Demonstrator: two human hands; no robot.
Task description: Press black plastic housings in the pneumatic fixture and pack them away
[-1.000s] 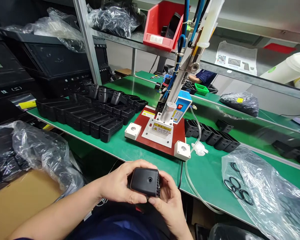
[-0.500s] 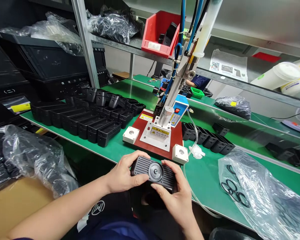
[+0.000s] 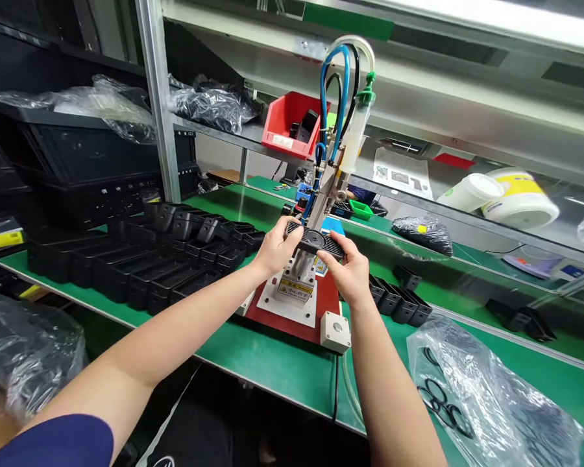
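Observation:
Between my two hands is a black ribbed plastic housing [image 3: 316, 239] with a round recess in its middle. My left hand [image 3: 278, 246] grips its left end, thumb on top. At the right end my right hand [image 3: 349, 267] holds it with the thumb at the near edge. The housing is raised in front of the column of a small bench press [image 3: 299, 288], partly covering it. Under the press lies a red-brown base plate [image 3: 285, 324], with a white button box [image 3: 335, 332] at its right corner; the left button box is mostly behind my left arm.
Rows of black housings [image 3: 141, 279] stand on the green bench [image 3: 253, 353] at left, and several more [image 3: 403, 301] at right. A clear plastic bag [image 3: 491, 383] with black rings lies at right. A red bin [image 3: 292, 126] sits on the shelf above.
Both hands have carried the housing forward and up, from the bench's front edge to the press column. The view has tilted upward, showing more of the shelf and the press's hoses.

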